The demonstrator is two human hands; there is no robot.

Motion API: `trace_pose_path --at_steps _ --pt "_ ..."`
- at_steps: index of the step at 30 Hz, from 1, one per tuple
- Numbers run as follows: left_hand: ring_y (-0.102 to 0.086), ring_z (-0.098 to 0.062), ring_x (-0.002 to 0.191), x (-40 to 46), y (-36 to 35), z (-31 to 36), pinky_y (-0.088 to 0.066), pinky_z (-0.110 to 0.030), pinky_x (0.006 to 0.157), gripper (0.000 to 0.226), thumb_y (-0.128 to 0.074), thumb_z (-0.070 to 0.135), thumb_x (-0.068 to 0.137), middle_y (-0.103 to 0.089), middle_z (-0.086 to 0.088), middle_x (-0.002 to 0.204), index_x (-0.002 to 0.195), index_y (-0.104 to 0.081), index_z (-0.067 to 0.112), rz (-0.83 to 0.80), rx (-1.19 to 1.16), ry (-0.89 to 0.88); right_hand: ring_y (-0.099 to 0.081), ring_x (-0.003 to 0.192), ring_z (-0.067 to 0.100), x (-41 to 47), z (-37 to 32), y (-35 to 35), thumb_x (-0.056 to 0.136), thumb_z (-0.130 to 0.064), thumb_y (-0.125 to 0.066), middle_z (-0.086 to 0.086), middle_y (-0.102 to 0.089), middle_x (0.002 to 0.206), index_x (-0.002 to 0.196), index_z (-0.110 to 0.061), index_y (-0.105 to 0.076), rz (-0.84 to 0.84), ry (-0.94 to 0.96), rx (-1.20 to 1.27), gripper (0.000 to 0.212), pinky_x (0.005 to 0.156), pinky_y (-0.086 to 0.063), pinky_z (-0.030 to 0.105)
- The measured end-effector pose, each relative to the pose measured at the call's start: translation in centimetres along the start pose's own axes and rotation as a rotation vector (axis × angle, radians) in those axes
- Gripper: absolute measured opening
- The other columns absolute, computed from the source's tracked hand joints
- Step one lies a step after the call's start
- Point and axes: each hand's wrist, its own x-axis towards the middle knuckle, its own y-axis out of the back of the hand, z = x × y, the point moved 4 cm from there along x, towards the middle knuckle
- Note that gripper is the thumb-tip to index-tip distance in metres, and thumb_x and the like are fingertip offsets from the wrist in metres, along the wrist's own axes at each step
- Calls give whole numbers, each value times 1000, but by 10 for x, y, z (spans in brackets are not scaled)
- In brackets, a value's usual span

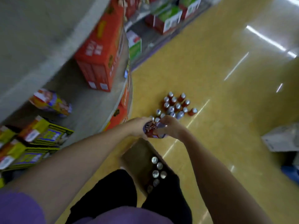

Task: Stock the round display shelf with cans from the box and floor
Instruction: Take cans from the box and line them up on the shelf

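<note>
Both hands, left hand [137, 126] and right hand [171, 127], curl their fingers around cans [153, 129] above the cardboard box [135, 157], beside the round display shelf [97, 109]; a loose two-handed grip could drop one.

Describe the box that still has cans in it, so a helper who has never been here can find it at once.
Start at the round grey display shelf and look down to the yellow floor at its foot. The open brown cardboard box lies there, near the person's legs. Unlike the loose cluster of red cans standing farther out, its silver-topped cans sit inside cardboard walls.
</note>
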Motion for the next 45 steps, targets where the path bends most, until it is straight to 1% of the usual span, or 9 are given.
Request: trace_pose_path --at_steps 5,13,16,25,28,32,37,41,45 --pt "-58 -21 100 -59 88 56 -52 -40 84 67 -93 24 59 -59 -2 111 112 -51 17 97 19 -59 -67 94 19 -49 -80 45 45 -50 -85 3 -68 105 108 -21 -61 61 149 -90 74 84 -58 42" --pt "-60 -23 93 -141 180 128 -54 -49 77 68 -91 19 58 -54 0 105 104 -42 22 404 -16 -176 -60 86 14 -135 -190 102 73 -9 -85 0 -61 97 111 -8 -59 83 436 -138 46 67 -51 24" --pt "-64 -18 85 -173 206 153 -57 -49 70 64 -89 16 54 -60 2 98 99 -44 26 610 -33 -211 -62 93 15 -160 -214 122 73 -18 -85 0 -63 103 100 -18 -63 116 548 -75 35 75 -53 30" --pt "-58 -18 95 -259 253 198 -53 -42 80 45 -74 24 75 -58 2 108 113 -51 22 914 338 -203 -67 105 15 -186 -270 130 53 -47 -94 -1 -69 114 117 -22 -65 -67 664 -113 75 94 -54 43" --pt "-55 -21 109 -284 252 200 -42 -25 87 53 -73 16 78 -56 -3 122 127 -53 19 905 440 -137 -64 105 14 -194 -288 109 56 -29 -95 -3 -70 112 115 -21 -65 -168 701 -169 66 90 -54 35" --pt "-53 -22 109 -325 240 191 -48 -39 91 56 -72 6 74 -48 1 120 124 -56 25 875 476 -57 -68 92 11 -202 -307 72 62 -8 -91 -2 -72 100 114 -16 -63 -275 794 -210 59 71 -56 21" --pt "-52 -21 115 -389 222 156 -47 -38 98 69 -74 -4 68 -48 -5 126 130 -54 20 868 209 119 -69 73 -1 -219 -327 6 60 3 -89 -3 -72 88 105 -11 -65 -341 874 -176 53 63 -52 13" --pt "-52 -12 120 -445 212 117 -47 -33 102 80 -88 29 67 -53 7 134 136 -48 28 853 -236 248 -72 88 19 -231 -334 -51 39 -20 -97 2 -74 94 105 -12 -65 -298 904 -105 74 82 -58 38" --pt "-56 -14 114 -489 208 75 -48 -34 101 74 -80 55 71 -59 2 128 130 -57 17 961 -281 351 -68 91 17 -246 -347 -113 49 -10 -95 1 -71 98 110 -13 -60 -267 912 -54 70 80 -56 32"
